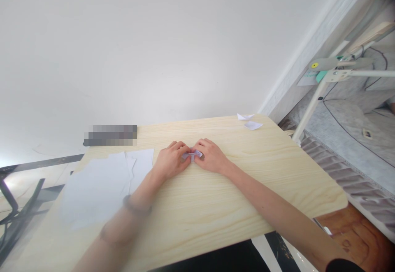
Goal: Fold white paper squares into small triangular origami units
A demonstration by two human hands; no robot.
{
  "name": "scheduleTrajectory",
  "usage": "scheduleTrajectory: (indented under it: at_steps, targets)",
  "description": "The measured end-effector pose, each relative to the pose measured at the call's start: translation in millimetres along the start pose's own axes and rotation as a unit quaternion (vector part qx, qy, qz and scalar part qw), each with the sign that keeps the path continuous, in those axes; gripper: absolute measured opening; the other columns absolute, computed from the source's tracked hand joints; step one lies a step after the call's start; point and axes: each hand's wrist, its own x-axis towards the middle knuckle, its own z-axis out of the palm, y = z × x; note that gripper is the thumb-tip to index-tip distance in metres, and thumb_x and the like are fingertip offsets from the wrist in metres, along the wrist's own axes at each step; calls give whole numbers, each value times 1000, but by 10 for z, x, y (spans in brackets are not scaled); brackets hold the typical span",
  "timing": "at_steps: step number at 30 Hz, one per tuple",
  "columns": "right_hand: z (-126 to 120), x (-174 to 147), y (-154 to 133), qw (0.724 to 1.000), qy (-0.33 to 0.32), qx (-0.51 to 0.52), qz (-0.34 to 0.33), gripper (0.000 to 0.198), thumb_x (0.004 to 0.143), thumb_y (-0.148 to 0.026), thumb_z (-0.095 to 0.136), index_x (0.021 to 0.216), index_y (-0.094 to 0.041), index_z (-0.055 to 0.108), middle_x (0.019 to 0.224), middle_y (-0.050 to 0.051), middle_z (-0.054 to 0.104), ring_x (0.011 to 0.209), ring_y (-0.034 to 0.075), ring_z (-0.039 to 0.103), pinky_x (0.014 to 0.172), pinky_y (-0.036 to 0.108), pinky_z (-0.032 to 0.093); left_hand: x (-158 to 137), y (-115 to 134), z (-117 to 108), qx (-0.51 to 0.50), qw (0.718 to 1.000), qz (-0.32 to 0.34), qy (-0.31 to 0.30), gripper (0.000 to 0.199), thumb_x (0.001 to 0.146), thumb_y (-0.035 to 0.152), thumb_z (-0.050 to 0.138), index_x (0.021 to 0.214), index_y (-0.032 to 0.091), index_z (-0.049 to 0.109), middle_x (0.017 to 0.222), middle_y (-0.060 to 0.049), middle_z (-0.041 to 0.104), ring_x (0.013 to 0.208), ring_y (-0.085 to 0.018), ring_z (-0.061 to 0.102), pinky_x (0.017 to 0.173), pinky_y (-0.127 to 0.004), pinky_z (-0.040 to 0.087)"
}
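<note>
Near the middle of the wooden table (247, 206), a small piece of folded white paper (193, 154) lies between my two hands. My left hand (173, 159) grips its left side, fingers curled and thumb at the near edge. On the opposite side, my right hand (210, 156) pinches the paper between thumb and bent fingers. Parts of the paper are hidden under the fingertips. A dark band circles my left wrist.
White sheets (95, 185) lie overlapping on the table's left. Two small folded paper pieces (253, 125) rest at the far right edge. A blurred-out dark object (111, 135) sits at the back left. A white wall rises behind; a pale metal frame (311, 109) stands at right.
</note>
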Motion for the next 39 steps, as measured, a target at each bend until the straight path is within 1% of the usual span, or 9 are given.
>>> scheduleTrajectory:
  at_steps: [15, 18, 21, 23, 26, 29, 32, 35, 39]
  targets:
    - [14, 12, -1, 1000, -10, 8, 8, 8, 72, -18, 55, 79, -20, 59, 83, 3, 54, 82, 16, 47, 77, 31, 38, 11, -21, 23, -33, 999, -8, 4, 16, 79, 29, 47, 83, 23, 61, 88, -2, 57, 83, -17, 52, 68, -27, 43]
    - [22, 10, 17, 1000, -6, 10, 10, 10, 72, -16, 55, 80, -20, 60, 83, 3, 54, 82, 16, 48, 78, 31, 39, 11, -37, 9, -47, 999, -12, -1, 18, 78, 31, 47, 87, 24, 61, 89, -2, 57, 81, -16, 54, 66, -25, 43]
    - [11, 6, 54, 1000, 5, 11, 21, 12, 74, -16, 54, 84, -20, 60, 85, 3, 55, 83, 16, 49, 77, 31, 39, 9, -106, -8, -80, 997, -14, -13, 22, 76, 33, 50, 94, 25, 60, 90, -2, 59, 72, -14, 55, 62, -23, 43]
    - [-13, 7, 85, 999, 16, 19, 31, 10, 76, -19, 53, 84, -20, 59, 85, 4, 57, 83, 16, 49, 77, 31, 40, 8, -172, -10, -95, 995, -26, -6, 20, 77, 30, 50, 92, 23, 61, 84, -1, 61, 63, -12, 54, 59, -22, 42]
    - [-79, 11, 133, 998, 18, 49, 39, 13, 78, -29, 54, 86, -20, 58, 85, 3, 60, 83, 16, 51, 77, 31, 41, 7, -258, 7, -107, 994, -22, 8, 19, 80, 25, 45, 86, 22, 63, 85, -1, 63, 67, -12, 56, 63, -23, 43]
    - [-165, 3, 184, 996, -8, 89, 26, 20, 76, -33, 56, 91, -21, 58, 88, 3, 61, 87, 16, 52, 77, 29, 42, 9, -299, 34, -95, 995, -8, 37, 21, 82, 23, 43, 86, 21, 64, 92, -3, 63, 77, -14, 57, 68, -24, 43]
    - [-229, -15, 236, 994, -33, 104, 10, 20, 77, -27, 56, 95, -22, 58, 91, 3, 61, 87, 15, 53, 78, 29, 42, 10, -307, 49, -85, 995, -5, 56, 23, 83, 25, 43, 88, 21, 64, 96, -4, 61, 79, -15, 57, 70, -25, 44]
    - [-239, -24, 274, 994, -23, 111, -3, 15, 82, -21, 48, 92, -21, 59, 89, 2, 61, 84, 14, 55, 78, 28, 42, 10, -306, 44, -86, 994, -6, 61, 23, 83, 25, 43, 89, 22, 65, 95, -4, 59, 76, -14, 56, 69, -26, 44]
    - [-200, -22, 291, 992, 3, 125, -34, 15, 83, -21, 47, 89, -20, 61, 94, 4, 56, 84, 12, 55, 76, 25, 43, 15, -289, 25, -117, 991, 9, 68, 23, 84, 26, 43, 92, 22, 64, 93, -5, 58, 76, -13, 56, 69, -26, 45]
